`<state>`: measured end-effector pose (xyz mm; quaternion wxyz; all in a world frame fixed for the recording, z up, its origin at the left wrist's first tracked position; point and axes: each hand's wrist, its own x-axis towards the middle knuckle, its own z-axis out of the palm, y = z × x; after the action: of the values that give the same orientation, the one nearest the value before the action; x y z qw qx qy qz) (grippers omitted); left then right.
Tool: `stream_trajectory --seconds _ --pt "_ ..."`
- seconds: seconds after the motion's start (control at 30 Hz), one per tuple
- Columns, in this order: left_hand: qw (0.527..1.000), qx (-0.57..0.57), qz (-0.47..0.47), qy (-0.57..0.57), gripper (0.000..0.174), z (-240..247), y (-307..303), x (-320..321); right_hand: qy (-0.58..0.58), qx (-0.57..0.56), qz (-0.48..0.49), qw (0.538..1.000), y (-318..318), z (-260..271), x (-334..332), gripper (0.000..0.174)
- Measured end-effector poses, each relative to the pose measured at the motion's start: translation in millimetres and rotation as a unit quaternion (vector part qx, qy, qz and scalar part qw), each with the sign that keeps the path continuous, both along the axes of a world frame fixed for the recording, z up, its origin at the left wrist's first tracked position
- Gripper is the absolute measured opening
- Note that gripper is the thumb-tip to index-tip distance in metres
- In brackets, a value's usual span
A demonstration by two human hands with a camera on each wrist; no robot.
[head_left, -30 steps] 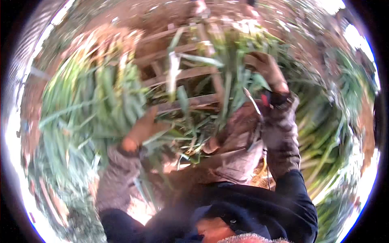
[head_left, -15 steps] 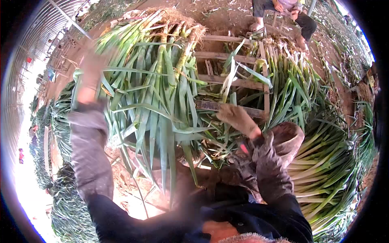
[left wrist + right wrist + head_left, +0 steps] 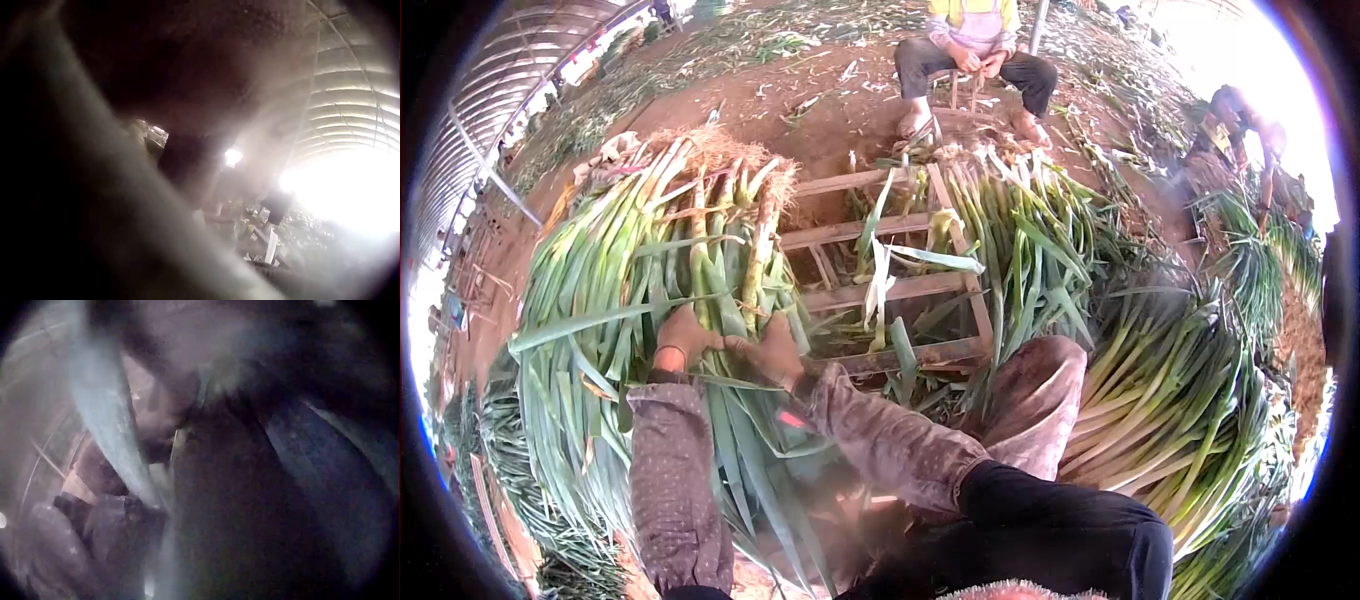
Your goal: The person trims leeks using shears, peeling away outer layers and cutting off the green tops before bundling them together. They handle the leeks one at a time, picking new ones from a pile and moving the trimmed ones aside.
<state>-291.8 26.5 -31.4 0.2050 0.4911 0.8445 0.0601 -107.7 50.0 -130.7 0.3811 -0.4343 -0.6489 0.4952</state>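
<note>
A thick pile of leeks (image 3: pixel 600 265) lies at the left in the head view, roots at the far end and long green leaves toward me. My left hand (image 3: pixel 684 336) grips leeks in this pile, its fingertips hidden among the leaves. Close beside it, my right hand (image 3: pixel 772 352) reaches across and holds the same bunch from the right, thumb side toward the left hand. Thick stalks (image 3: pixel 762 250) rise just beyond both hands. The left wrist view is mostly dark and blurred; broad blurred leaves (image 3: pixel 112 419) cross the right wrist view.
A wooden slatted frame (image 3: pixel 890 290) lies right of the pile, with loose leaves on it. More leeks (image 3: pixel 1025 220) rest along its right side, and another heap (image 3: pixel 1160 400) is by my knee (image 3: pixel 1040 385). A seated person (image 3: pixel 975 60) faces me beyond the frame.
My left hand swept out to the far left, then came back onto the leek pile. My right hand moved left from near the frame to join it. The head view has shifted.
</note>
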Motion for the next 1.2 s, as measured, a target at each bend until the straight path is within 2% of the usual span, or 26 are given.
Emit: stream_trajectory --seconds 0.03,0.07,0.17,0.2,0.27,0.33,0.4,0.47,0.5,0.53,0.6,0.63,0.7,0.73,0.8,0.83,0.87,0.93,1.0,1.03,1.1,1.17,1.2 --pt "0.998 0.001 0.028 -0.053 0.092 8.5 -2.6 4.6 0.055 -0.031 0.035 0.997 7.1 -7.2 0.5 0.079" --pt "0.993 0.003 0.056 -0.104 0.088 9.0 -3.1 7.5 0.044 -0.018 0.030 0.998 12.1 -9.5 4.4 0.079" --pt "0.995 0.070 0.068 0.007 0.078 -12.9 -9.4 25.3 0.002 0.017 0.006 1.000 32.8 -26.9 3.6 0.081" --pt "0.990 0.128 0.031 0.051 0.075 -25.6 -11.0 30.2 0.000 0.017 0.007 1.000 42.1 -28.8 -0.1 0.083" --pt "0.987 0.141 0.048 0.057 0.074 -20.4 -10.7 44.4 -0.001 0.014 0.010 1.000 58.3 -29.9 -8.3 0.087" --pt "0.981 0.179 0.038 0.061 0.075 -16.7 -13.1 52.4 0.074 -0.032 0.014 0.997 72.1 -39.5 -17.1 0.089" --pt "0.979 0.197 0.031 0.039 0.075 -12.5 -15.7 48.1 0.000 0.009 -0.033 0.999 80.7 -42.0 -18.4 0.082" --pt "0.980 0.200 0.024 -0.006 0.076 -5.0 -15.9 29.9 0.102 -0.100 -0.004 0.990 78.3 -22.7 -5.8 0.080" --pt "0.985 0.167 0.038 -0.018 0.081 5.9 -11.1 21.8 0.150 -0.152 0.009 0.977 78.1 -14.5 -0.3 0.079" --pt "0.985 0.162 0.031 -0.052 0.089 9.1 -9.0 10.8 0.127 -0.114 -0.022 0.985 76.3 -12.8 -3.3 0.077" --pt "0.979 0.195 0.006 -0.067 0.098 -50.6 -4.4 -39.9 0.109 -0.096 -0.042 0.988 84.9 -25.3 -12.0 0.073" --pt "0.975 0.178 -0.004 -0.131 0.098 -51.5 0.5 -40.4 0.205 -0.168 0.000 0.964 92.3 -36.2 -16.5 0.068" --pt "0.965 0.148 0.000 -0.218 0.094 -32.0 9.1 -26.4 0.345 -0.244 0.135 0.896 109.7 -97.9 -31.7 0.058" --pt "0.961 0.137 0.001 -0.241 0.092 -21.4 13.6 -14.0 0.400 -0.240 0.213 0.858 115.7 -131.2 -41.1 0.052" --pt "0.978 0.105 0.041 -0.174 0.086 -33.0 22.5 3.2 0.151 -0.410 0.167 0.884 118.7 -62.6 -13.8 0.045" --pt "0.972 0.147 0.042 -0.176 0.086 -45.1 24.0 11.2 0.446 -0.137 0.270 0.842 110.6 -95.7 -28.1 0.044" --pt "0.964 0.192 0.039 -0.180 0.087 -56.9 27.5 17.8 0.396 -0.163 0.227 0.875 105.1 -99.6 -20.6 0.042" --pt "0.980 0.183 0.045 -0.064 0.088 -61.0 30.6 29.9 0.292 -0.227 0.147 0.917 93.3 -101.0 -4.8 0.040" --pt "0.976 0.200 0.036 -0.075 0.090 -52.5 27.1 40.3 0.301 -0.340 0.160 0.876 89.1 -87.7 3.6 0.034" --pt "0.975 0.203 0.040 -0.081 0.088 -49.8 24.4 45.8 0.333 -0.359 0.168 0.856 87.8 -105.6 2.0 0.035" --pt "0.972 0.211 0.040 -0.092 0.086 -42.8 18.8 62.7 0.312 -0.367 0.186 0.856 87.3 -136.9 12.6 0.038" --pt "0.969 0.216 0.048 -0.106 0.085 -28.4 10.2 85.2 0.335 -0.354 0.198 0.850 73.5 -107.2 37.3 0.040" --pt "0.974 0.210 0.032 -0.073 0.092 -25.7 6.9 97.0 0.347 -0.348 0.205 0.847 66.4 -91.7 49.9 0.041"
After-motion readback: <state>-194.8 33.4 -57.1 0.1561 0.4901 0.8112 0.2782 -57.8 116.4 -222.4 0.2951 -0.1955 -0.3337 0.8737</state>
